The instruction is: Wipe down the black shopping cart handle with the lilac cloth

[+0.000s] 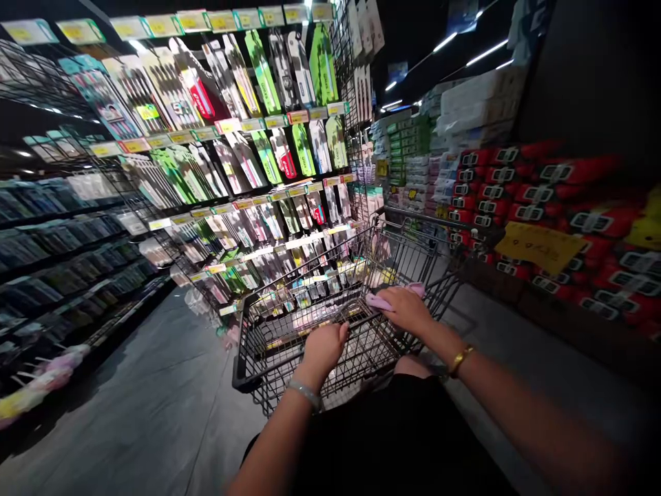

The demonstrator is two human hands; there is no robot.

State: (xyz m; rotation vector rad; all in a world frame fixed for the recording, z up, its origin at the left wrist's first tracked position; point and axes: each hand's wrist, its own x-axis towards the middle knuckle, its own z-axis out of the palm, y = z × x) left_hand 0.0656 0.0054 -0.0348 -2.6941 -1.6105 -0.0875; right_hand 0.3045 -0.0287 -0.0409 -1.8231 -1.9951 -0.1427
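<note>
A black wire shopping cart (239,365) stands right in front of me, turned sideways, its wire basket showing no goods. My left hand (324,350) is closed around the near rim of the cart, a pale bangle at the wrist. Farther right, my right hand (405,308) is closed over a lilac cloth (379,302) and rests with it on the same rim. The cloth sticks out on both sides of the fingers. A gold-coloured bracelet (461,359) sits on the right wrist.
Beyond the cart rises a rack of hanging toothbrush packs (266,72) with price tags. Red packages (503,176) are stacked at right behind a yellow sign (540,246). More shelves (62,241) line the left, beside a grey floor aisle (160,386).
</note>
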